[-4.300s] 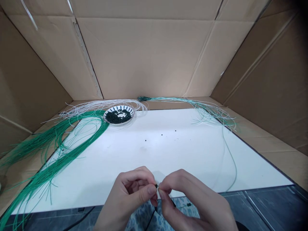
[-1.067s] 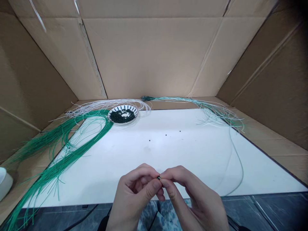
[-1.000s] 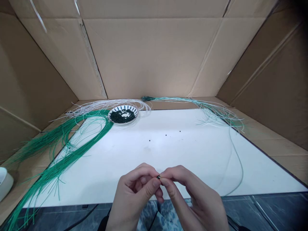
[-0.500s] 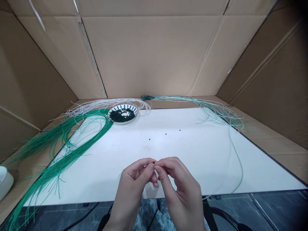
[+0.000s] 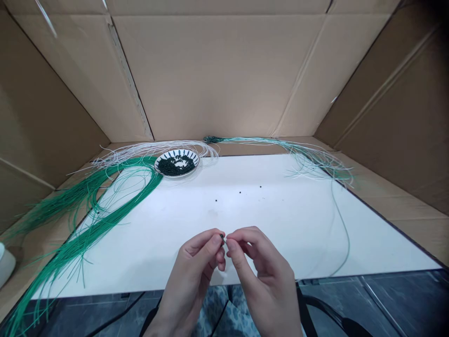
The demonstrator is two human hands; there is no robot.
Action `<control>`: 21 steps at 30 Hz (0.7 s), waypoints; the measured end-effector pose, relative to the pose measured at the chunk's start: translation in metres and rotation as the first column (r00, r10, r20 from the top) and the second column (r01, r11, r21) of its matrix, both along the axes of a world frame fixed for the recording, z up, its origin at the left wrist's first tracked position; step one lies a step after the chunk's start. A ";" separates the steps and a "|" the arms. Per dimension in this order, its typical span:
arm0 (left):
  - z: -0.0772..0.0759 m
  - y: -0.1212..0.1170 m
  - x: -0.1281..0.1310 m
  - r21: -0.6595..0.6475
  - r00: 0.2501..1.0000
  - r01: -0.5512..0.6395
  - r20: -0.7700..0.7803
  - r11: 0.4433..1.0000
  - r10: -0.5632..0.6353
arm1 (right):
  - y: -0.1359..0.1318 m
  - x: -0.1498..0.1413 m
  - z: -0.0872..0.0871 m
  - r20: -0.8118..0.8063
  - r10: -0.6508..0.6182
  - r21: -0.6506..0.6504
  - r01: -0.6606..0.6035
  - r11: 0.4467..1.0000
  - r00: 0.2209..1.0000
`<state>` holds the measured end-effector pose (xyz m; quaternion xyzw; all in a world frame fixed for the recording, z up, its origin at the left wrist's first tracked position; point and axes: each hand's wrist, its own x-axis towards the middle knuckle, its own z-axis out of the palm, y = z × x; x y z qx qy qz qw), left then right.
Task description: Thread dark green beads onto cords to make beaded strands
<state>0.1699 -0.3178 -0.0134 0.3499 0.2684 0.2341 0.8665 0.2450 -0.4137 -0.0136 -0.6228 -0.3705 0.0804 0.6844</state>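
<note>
Over the front of the white board, my left hand (image 5: 194, 267) is closed, thumb and forefinger pinching a tiny dark bead (image 5: 222, 237). Just beside it, my right hand (image 5: 263, 271) is also closed in a pinch. A short bit of thin cord (image 5: 225, 241) shows between the two sets of fingertips. A long pale cord (image 5: 348, 238) curves over the board and passes behind my right hand. Three loose dark beads (image 5: 240, 192) lie beyond the hands. Further back, a patterned plate (image 5: 178, 153) holds many dark beads (image 5: 171, 167).
Long green cords (image 5: 108, 229) spread along the left side, with white cords (image 5: 140, 150) behind them. At the back, a bundle of cords with a dark beaded end (image 5: 212, 139) stretches rightward. Cardboard walls (image 5: 224, 75) enclose the board. A white container (image 5: 5, 264) stands far left.
My fingertips have drawn slightly apart, and the dark bead and a bit of cord now show between them. The whole view has shifted a little.
</note>
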 end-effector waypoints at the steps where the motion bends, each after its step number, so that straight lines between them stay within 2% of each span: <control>1: 0.000 0.000 -0.001 -0.002 1.000 0.003 0.005 1.000 -0.003 | -0.001 0.000 0.001 -0.005 -0.008 -0.009 0.008 1.000 1.000; 6: 0.000 0.000 -0.003 0.010 1.000 0.029 0.005 1.000 -0.029 | -0.005 -0.001 0.009 0.062 -0.007 -0.057 0.010 0.998 0.998; 17: 0.008 -0.002 -0.005 0.042 0.998 0.045 -0.044 0.998 -0.043 | -0.007 -0.002 0.014 0.067 -0.014 -0.066 0.018 0.998 0.998; 21: 0.008 -0.002 -0.005 0.084 0.997 0.064 -0.056 0.994 -0.059 | -0.011 0.001 0.017 0.158 0.026 -0.107 -0.010 0.994 0.987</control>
